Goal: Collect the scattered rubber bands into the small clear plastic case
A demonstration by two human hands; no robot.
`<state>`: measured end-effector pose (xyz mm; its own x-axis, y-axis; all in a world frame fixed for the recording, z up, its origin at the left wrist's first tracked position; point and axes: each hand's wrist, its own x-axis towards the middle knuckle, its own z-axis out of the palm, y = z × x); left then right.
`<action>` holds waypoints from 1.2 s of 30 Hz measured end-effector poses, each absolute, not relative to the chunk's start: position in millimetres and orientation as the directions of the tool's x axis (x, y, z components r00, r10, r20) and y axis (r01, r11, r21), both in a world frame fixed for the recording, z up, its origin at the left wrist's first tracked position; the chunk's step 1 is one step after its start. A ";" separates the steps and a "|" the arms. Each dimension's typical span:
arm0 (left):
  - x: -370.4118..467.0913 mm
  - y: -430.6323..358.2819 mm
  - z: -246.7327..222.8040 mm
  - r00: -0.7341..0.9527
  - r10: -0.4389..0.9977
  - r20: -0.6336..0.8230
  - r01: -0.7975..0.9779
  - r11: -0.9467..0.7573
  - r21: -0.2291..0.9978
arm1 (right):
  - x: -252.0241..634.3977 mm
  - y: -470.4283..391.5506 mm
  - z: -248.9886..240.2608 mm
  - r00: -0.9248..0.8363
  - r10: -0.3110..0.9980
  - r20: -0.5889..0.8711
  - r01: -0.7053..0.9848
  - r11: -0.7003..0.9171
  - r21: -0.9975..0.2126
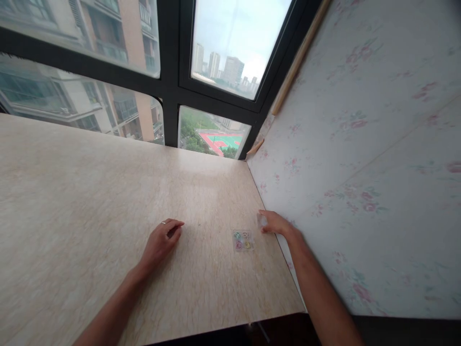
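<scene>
A small clear square case (243,240) lies on the marble-patterned ledge, with coloured ring-like coils in its several compartments: green, pale, pink and yellow. To the right of it, beside the wall, my right hand (275,223) is closed around a small clear plastic piece (262,221); its exact shape is hard to make out. My left hand (162,240), with a ring on one finger, rests on the ledge left of the case. Its fingers are loosely bent, the thumb stands apart from them, and no object shows in it.
The broad ledge (90,202) runs left along dark-framed windows (171,96). A flower-patterned wall (342,158) bounds it closely on the right. A tiny dark speck lies between the left hand and the case. The ledge's front edge is at the bottom.
</scene>
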<state>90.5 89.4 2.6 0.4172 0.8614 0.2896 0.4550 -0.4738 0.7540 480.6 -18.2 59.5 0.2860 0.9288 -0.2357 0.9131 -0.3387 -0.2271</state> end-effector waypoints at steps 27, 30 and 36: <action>108.2 45.9 46.3 0.498 0.799 0.337 0.221 -0.493 0.841 | 340.0 -70.5 87.7 -0.023 0.965 -0.262 -0.510 -0.236 -0.827; 128.3 23.2 75.3 0.651 0.698 0.299 0.112 -0.477 0.872 | 338.5 -75.0 85.9 -0.060 0.958 -0.282 -0.548 -0.268 -0.792; 160.3 5.8 94.3 0.736 0.592 0.328 0.026 -0.510 0.860 | 339.3 -82.4 80.3 -0.082 0.953 -0.292 -0.543 -0.288 -0.789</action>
